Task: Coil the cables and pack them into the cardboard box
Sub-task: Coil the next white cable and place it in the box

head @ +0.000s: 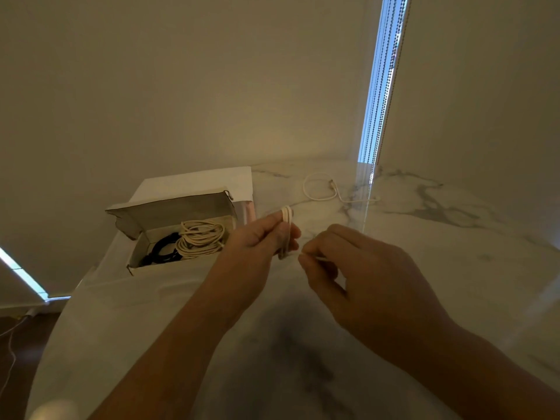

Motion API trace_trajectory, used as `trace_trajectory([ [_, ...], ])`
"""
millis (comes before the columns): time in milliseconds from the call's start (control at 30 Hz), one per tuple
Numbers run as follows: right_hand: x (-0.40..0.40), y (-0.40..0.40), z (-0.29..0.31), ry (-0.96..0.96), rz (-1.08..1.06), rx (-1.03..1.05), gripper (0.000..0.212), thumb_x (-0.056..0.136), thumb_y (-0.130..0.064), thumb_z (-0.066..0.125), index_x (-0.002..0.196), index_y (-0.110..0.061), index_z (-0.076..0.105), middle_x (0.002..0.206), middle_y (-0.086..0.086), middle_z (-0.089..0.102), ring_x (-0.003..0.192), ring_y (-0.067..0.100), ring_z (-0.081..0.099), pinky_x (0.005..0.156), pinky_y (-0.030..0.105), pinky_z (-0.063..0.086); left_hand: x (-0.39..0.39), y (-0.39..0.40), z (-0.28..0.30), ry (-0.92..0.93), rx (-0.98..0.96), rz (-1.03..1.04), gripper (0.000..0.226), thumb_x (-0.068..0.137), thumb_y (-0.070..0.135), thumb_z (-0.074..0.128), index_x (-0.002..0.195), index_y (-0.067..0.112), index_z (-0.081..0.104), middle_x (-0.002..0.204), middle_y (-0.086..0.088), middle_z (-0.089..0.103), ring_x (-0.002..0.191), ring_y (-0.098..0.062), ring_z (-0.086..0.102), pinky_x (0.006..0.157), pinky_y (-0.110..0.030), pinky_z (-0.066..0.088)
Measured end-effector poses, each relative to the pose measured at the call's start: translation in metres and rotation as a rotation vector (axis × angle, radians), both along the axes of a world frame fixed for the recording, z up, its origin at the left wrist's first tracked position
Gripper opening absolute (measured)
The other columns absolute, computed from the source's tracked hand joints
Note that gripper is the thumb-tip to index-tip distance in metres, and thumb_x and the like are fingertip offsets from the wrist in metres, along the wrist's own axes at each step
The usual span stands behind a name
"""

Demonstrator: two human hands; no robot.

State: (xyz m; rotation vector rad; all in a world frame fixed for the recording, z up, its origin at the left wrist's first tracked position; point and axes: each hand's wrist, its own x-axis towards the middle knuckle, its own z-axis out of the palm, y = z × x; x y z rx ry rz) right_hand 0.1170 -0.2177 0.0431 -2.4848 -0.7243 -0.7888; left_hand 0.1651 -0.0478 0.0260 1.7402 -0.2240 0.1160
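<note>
My left hand (pixel 260 234) is closed on a small coil of white cable (pixel 286 215), looped around its fingers above the marble table. My right hand (pixel 348 262) pinches a strand of the same cable between thumb and forefinger, just right of the coil. The loose tail of the white cable (pixel 318 189) lies in a loop on the table further back. An open cardboard box (pixel 142 253) sits to the left of my left hand. It holds a cream coiled cable (pixel 201 241) and a black coiled cable (pixel 162 251).
The box rests on white paper (pixel 197 180) over the marble table (pixel 454 237). A wall runs behind the table, with a bead-chain blind (pixel 381 86) at the back right. The table's left edge drops to a dark floor (pixel 18 344) with a thin wire.
</note>
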Motion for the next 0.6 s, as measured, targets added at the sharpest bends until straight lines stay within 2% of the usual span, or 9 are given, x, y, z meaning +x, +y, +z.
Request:
trace_trajectory([
  [67, 0.004, -0.005, 0.000, -0.019, -0.024, 0.019, 0.024, 0.096, -0.040, 0.043, 0.089, -0.026, 0.061, 0.077, -0.017, 0.046, 0.060, 0.003, 0.043, 0.057, 0.008, 0.028, -0.003, -0.003, 0.001, 0.031, 0.039, -0.051, 0.025, 0.103, 0.023, 0.049, 0.105, 0.024, 0.075, 0.100, -0.009, 0.073, 0.098, -0.028, 0.066, 0.096, -0.048, 0.052],
  [133, 0.008, -0.009, -0.001, -0.025, -0.037, 0.024, 0.023, 0.096, -0.040, 0.042, 0.090, -0.027, 0.059, 0.078, -0.016, 0.049, 0.061, 0.004, 0.046, 0.055, 0.013, 0.036, -0.005, -0.005, 0.003, 0.079, 0.021, -0.103, 0.025, 0.101, 0.024, 0.050, 0.108, 0.021, 0.074, 0.095, -0.006, 0.074, 0.089, -0.021, 0.067, 0.090, -0.039, 0.051],
  [200, 0.012, -0.014, 0.000, -0.035, -0.056, 0.022, 0.018, 0.097, -0.038, 0.046, 0.090, -0.027, 0.059, 0.080, -0.017, 0.050, 0.064, 0.004, 0.046, 0.056, 0.016, 0.039, -0.008, -0.005, 0.005, 0.152, 0.006, -0.180, 0.035, 0.096, 0.044, 0.051, 0.105, 0.019, 0.074, 0.090, 0.000, 0.073, 0.087, -0.016, 0.067, 0.088, -0.037, 0.050],
  [267, 0.016, -0.020, 0.003, -0.058, -0.080, 0.019, 0.018, 0.096, -0.039, 0.048, 0.090, -0.028, 0.061, 0.080, -0.018, 0.048, 0.066, 0.004, 0.045, 0.057, 0.013, 0.034, -0.011, -0.003, 0.007, 0.143, 0.155, -0.284, 0.050, 0.087, 0.064, 0.049, 0.107, 0.026, 0.073, 0.090, 0.010, 0.072, 0.087, -0.006, 0.067, 0.088, -0.028, 0.051],
  [333, 0.019, -0.027, 0.007, -0.070, -0.090, 0.028, 0.019, 0.096, -0.041, 0.051, 0.088, -0.028, 0.063, 0.079, -0.018, 0.047, 0.067, 0.004, 0.044, 0.058, 0.011, 0.030, -0.015, -0.004, 0.010, 0.073, 0.356, -0.340, 0.038, 0.091, 0.058, 0.052, 0.118, 0.035, 0.067, 0.087, 0.025, 0.069, 0.088, 0.005, 0.065, 0.081, -0.015, 0.050],
  [400, 0.022, -0.032, 0.010, -0.048, -0.069, 0.049, 0.017, 0.093, -0.040, 0.058, 0.086, -0.026, 0.066, 0.078, -0.016, 0.049, 0.067, 0.007, 0.047, 0.059, 0.012, 0.032, -0.015, -0.004, 0.012, 0.022, 0.451, -0.318, 0.023, 0.097, 0.043, 0.052, 0.118, 0.039, 0.063, 0.084, 0.031, 0.066, 0.087, 0.009, 0.062, 0.078, -0.011, 0.049],
  [533, 0.029, -0.037, 0.008, -0.016, -0.010, -0.012, 0.011, 0.096, -0.029, 0.058, 0.097, -0.024, 0.068, 0.087, -0.011, 0.057, 0.078, 0.010, 0.051, 0.068, 0.015, 0.037, -0.013, -0.004, 0.009, -0.047, 0.500, -0.243, 0.024, 0.101, 0.032, 0.050, 0.120, 0.041, 0.061, 0.088, 0.027, 0.066, 0.088, 0.008, 0.061, 0.079, -0.008, 0.049],
  [600, 0.033, -0.040, 0.006, -0.023, 0.008, -0.029, 0.018, 0.099, -0.026, 0.052, 0.104, -0.021, 0.068, 0.095, -0.008, 0.060, 0.084, 0.011, 0.053, 0.073, 0.016, 0.041, -0.012, -0.003, 0.007, -0.078, 0.520, -0.201, 0.027, 0.102, 0.031, 0.049, 0.125, 0.041, 0.059, 0.090, 0.023, 0.066, 0.090, 0.009, 0.060, 0.079, -0.003, 0.045],
])
